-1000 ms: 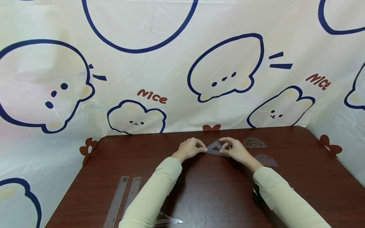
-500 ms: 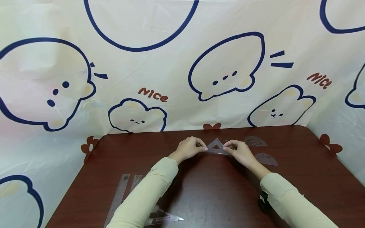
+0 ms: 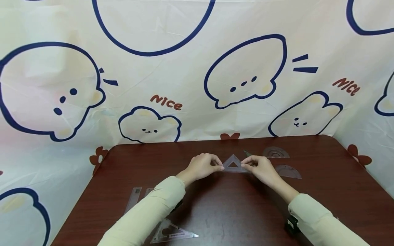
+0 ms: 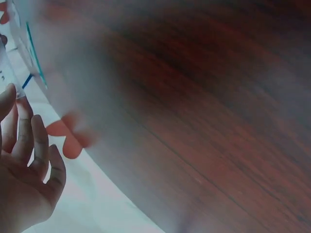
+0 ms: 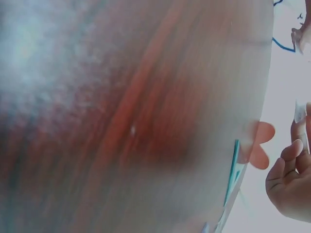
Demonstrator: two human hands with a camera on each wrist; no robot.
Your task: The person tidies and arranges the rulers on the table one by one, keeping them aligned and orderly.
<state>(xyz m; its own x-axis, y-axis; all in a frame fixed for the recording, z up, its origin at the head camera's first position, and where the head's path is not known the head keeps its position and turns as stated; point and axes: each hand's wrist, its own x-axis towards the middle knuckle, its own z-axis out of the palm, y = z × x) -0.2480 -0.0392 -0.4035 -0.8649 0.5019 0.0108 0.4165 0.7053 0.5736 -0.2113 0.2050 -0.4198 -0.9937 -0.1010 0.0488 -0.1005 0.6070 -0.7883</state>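
A clear triangular set square point(image 3: 234, 164) with a triangular hole is held between both hands toward the far side of the table. My left hand point(image 3: 203, 165) pinches its left corner between thumb and forefinger. At its right corner, my right hand point(image 3: 261, 169) pinches with thumb and fingertips. In the left wrist view the left hand point(image 4: 29, 165) shows at the left edge, with a corner of the set square point(image 4: 8, 73) in its fingers. The right wrist view catches the right hand point(image 5: 294, 179) at the right edge.
Two clear protractors point(image 3: 276, 152) lie right of the right hand. A greenish-edged clear piece point(image 3: 247, 153) lies behind it, partly hidden. Near the left sleeve are another set square point(image 3: 173, 233) and two rulers point(image 3: 134, 198), partly covered. A patterned cloth point(image 3: 191, 68) hangs behind the brown table point(image 3: 227, 212).
Both hands have drawn slightly nearer with the set square. The right fingers have shifted their grip to its right side, and the greenish-edged piece behind has come into view.
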